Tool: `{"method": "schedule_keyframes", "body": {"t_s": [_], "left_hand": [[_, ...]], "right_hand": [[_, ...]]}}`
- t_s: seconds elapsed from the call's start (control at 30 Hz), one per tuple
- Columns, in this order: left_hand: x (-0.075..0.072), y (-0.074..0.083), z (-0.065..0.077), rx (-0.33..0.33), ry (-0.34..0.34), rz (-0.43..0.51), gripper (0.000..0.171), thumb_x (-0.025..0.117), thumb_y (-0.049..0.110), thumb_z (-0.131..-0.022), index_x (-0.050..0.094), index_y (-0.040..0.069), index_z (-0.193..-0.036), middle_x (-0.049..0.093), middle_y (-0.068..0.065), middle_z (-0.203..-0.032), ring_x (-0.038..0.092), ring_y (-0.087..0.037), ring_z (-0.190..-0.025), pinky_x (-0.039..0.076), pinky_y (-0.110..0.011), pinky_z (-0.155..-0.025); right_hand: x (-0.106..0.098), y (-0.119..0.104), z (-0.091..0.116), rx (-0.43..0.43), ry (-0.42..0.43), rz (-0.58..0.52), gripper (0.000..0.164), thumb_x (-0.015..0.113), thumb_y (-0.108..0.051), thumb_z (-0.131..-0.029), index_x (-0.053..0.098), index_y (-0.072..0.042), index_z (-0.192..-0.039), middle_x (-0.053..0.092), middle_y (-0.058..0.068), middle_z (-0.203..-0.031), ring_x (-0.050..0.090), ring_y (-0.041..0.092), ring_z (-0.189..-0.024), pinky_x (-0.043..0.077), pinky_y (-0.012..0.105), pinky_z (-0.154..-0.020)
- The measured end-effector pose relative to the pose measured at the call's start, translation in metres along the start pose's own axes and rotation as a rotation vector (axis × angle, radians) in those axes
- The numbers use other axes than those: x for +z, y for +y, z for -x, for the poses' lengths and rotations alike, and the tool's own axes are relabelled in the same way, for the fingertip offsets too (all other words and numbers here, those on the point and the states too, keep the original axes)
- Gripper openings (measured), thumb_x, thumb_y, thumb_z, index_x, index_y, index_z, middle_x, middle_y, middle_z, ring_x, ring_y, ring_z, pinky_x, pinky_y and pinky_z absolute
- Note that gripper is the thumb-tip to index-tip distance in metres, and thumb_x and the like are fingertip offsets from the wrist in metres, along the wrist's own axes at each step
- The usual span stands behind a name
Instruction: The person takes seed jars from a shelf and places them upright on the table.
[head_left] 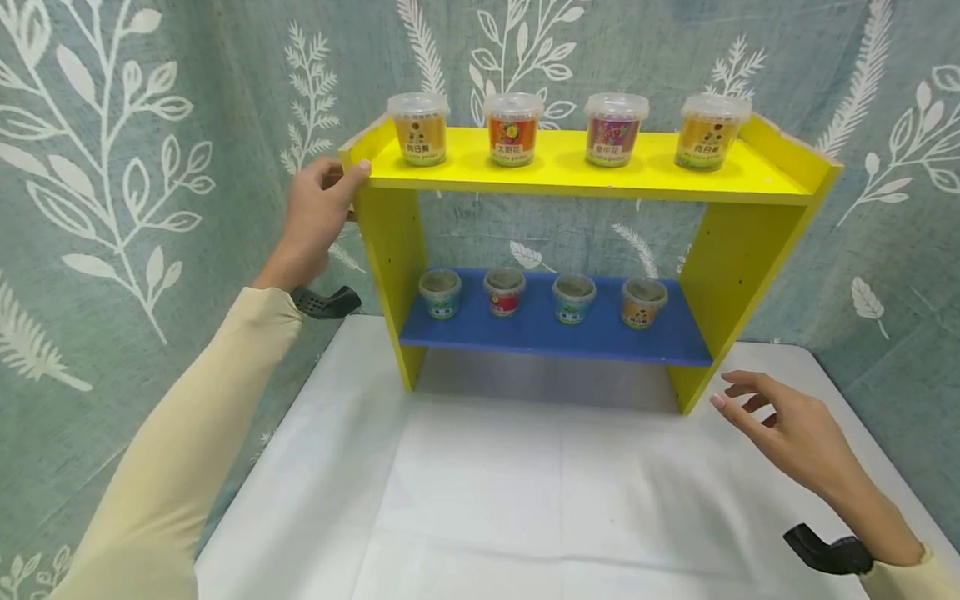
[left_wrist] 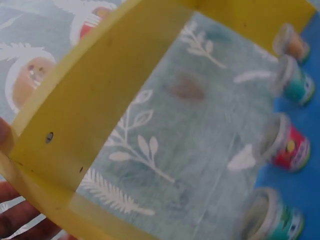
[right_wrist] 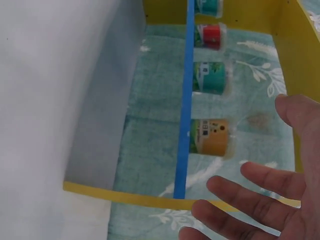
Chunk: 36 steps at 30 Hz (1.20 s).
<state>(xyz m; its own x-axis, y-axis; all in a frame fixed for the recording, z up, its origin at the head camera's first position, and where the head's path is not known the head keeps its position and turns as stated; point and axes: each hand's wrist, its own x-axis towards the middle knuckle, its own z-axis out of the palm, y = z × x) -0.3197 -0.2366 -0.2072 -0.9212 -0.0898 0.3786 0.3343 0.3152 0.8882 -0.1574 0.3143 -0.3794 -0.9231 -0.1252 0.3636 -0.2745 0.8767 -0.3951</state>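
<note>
A small yellow shelf unit (head_left: 757,250) with a blue lower board (head_left: 525,340) stands on the white table. My left hand (head_left: 318,208) grips its top left corner, thumb at the front edge and the other fingers around the outside of the side panel. Several clear-lidded cups stand in a row on the yellow top, among them an orange-red one (head_left: 512,137) and a purple one (head_left: 611,137). Smaller cups line the blue board, including a red one (right_wrist: 210,36) and an orange one (right_wrist: 212,137). Beside the lower right leg, my right hand (head_left: 795,433) hovers with loosely bent fingers, holding nothing.
White cloth-like sheeting covers the table (head_left: 487,500), with fold lines across it. Green curtains (head_left: 225,167) printed with white leaves hang close behind the unit and on both sides. Black bands (head_left: 828,554) sit around both wrists.
</note>
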Motion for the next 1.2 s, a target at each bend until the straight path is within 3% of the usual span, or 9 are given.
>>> {"method": "schedule_keyframes", "body": {"t_s": [0.2, 0.43, 0.63, 0.7, 0.93, 1.2], "left_hand": [[0.002, -0.001, 0.005, -0.053, 0.024, 0.115, 0.045, 0.069, 0.044, -0.098, 0.061, 0.011, -0.127, 0.059, -0.003, -0.12, 0.061, -0.021, -0.1, 0.05, -0.033, -0.087], [0.007, 0.0, 0.002, -0.027, 0.077, 0.182, 0.039, 0.07, 0.043, -0.097, 0.063, 0.013, -0.122, 0.059, -0.003, -0.115, 0.057, -0.02, -0.098, 0.046, -0.035, -0.084], [0.002, 0.0, 0.003, -0.034, 0.086, 0.147, 0.039, 0.07, 0.044, -0.098, 0.063, 0.014, -0.122, 0.059, -0.002, -0.115, 0.058, -0.02, -0.097, 0.047, -0.035, -0.084], [0.002, 0.0, 0.005, -0.037, 0.087, 0.135, 0.039, 0.069, 0.044, -0.098, 0.063, 0.014, -0.122, 0.058, -0.002, -0.116, 0.059, -0.02, -0.097, 0.047, -0.035, -0.084], [0.003, 0.002, 0.004, -0.04, 0.091, 0.163, 0.039, 0.069, 0.044, -0.098, 0.062, 0.015, -0.122, 0.059, -0.002, -0.116, 0.059, -0.019, -0.098, 0.046, -0.036, -0.086], [0.011, 0.002, 0.007, -0.056, 0.082, 0.131, 0.041, 0.066, 0.046, -0.1, 0.059, 0.014, -0.124, 0.058, -0.002, -0.119, 0.057, -0.02, -0.101, 0.046, -0.037, -0.088]], "right_hand": [[-0.002, -0.002, -0.002, -0.002, -0.001, -0.023, 0.048, 0.071, -0.037, -0.099, 0.06, -0.008, -0.135, 0.074, 0.014, -0.107, 0.069, 0.033, -0.091, 0.053, 0.025, -0.062], [-0.018, -0.007, -0.014, -0.017, 0.044, -0.07, 0.046, 0.07, -0.032, -0.1, 0.06, -0.007, -0.138, 0.071, 0.017, -0.114, 0.067, 0.033, -0.094, 0.05, 0.014, -0.065], [-0.032, -0.015, -0.024, -0.036, 0.086, -0.098, 0.042, 0.069, -0.03, -0.101, 0.063, -0.008, -0.136, 0.07, 0.015, -0.119, 0.055, -0.011, -0.09, 0.043, 0.004, -0.069], [-0.035, -0.017, -0.027, -0.044, 0.1, -0.108, 0.04, 0.069, -0.029, -0.101, 0.064, -0.009, -0.135, 0.07, 0.015, -0.12, 0.049, -0.019, -0.091, 0.043, 0.004, -0.07], [-0.045, -0.028, -0.042, -0.065, 0.166, -0.119, 0.037, 0.07, -0.027, -0.1, 0.066, -0.009, -0.132, 0.071, 0.011, -0.117, 0.049, -0.018, -0.092, 0.039, 0.0, -0.074], [-0.065, -0.044, -0.062, -0.078, 0.213, -0.141, 0.036, 0.067, -0.028, -0.102, 0.065, -0.01, -0.133, 0.068, 0.007, -0.116, 0.05, -0.011, -0.096, 0.036, 0.001, -0.077]]}}
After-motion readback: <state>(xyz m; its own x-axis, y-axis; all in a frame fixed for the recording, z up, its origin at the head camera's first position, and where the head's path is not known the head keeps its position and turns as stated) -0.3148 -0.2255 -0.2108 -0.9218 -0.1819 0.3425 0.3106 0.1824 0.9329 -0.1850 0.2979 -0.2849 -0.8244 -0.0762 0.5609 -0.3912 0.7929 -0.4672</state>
